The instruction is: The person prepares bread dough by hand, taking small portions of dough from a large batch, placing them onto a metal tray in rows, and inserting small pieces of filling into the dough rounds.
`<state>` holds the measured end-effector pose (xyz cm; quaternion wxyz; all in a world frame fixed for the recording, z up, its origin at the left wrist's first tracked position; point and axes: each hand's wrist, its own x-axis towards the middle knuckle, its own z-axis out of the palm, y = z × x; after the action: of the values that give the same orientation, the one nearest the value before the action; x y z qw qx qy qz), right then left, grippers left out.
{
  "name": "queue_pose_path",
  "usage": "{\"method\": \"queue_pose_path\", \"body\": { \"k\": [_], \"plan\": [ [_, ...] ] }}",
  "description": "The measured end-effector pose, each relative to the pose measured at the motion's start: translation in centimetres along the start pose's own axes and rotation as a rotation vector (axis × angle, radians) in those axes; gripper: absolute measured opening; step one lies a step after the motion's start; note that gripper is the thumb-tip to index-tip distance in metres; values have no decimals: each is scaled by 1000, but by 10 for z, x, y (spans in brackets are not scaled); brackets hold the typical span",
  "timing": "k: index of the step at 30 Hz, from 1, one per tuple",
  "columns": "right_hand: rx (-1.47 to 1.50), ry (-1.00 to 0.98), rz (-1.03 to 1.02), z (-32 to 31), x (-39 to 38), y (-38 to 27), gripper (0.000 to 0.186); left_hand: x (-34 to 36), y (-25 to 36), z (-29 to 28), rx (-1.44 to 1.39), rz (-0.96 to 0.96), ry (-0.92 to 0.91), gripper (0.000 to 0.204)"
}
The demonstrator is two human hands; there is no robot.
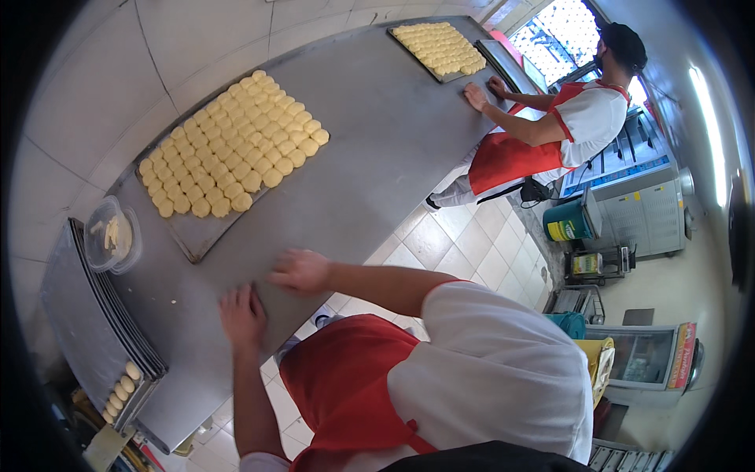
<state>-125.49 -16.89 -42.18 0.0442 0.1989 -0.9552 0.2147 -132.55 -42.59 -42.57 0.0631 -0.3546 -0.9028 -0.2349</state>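
On the grey metal worktop (370, 165), my left hand (242, 313) rests with fingers apart. My right hand (297, 271), slightly blurred, is just beyond it with loosely bent fingers; nothing shows in either. Nearest them is a large tray of pale dough balls (228, 145), packed in rows. To the left sit a clear plastic tub (102, 232) with pale pieces inside and a stack of dark metal trays (98, 315). Several oval dough pieces (122, 389) lie at the stack's lower edge.
A co-worker (574, 126) in white and red leans at the worktop's far end, hands (476, 97) near a second dough tray (436, 49). Along the right stand a steel cabinet (645, 220), teal bin (565, 220) and glass-fronted cooler (637, 354), over a tiled floor (452, 236).
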Motion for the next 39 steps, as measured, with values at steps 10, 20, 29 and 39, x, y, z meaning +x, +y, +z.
{"method": "queue_pose_path", "body": {
  "k": [10,20,29,39],
  "plan": [
    [-10,76,155,-9,-41,37,40,-28,14,8,-230,-133,36,20],
    [110,138,212,-15,4,32,36,-35,-31,-5,-99,-99,4,35],
    [-114,180,15,-6,46,40,27,26,-34,10,-40,-49,-177,21],
    [244,64,422,-44,30,-28,26,-42,-4,-66,-365,-600,186,35]
  ]
}}
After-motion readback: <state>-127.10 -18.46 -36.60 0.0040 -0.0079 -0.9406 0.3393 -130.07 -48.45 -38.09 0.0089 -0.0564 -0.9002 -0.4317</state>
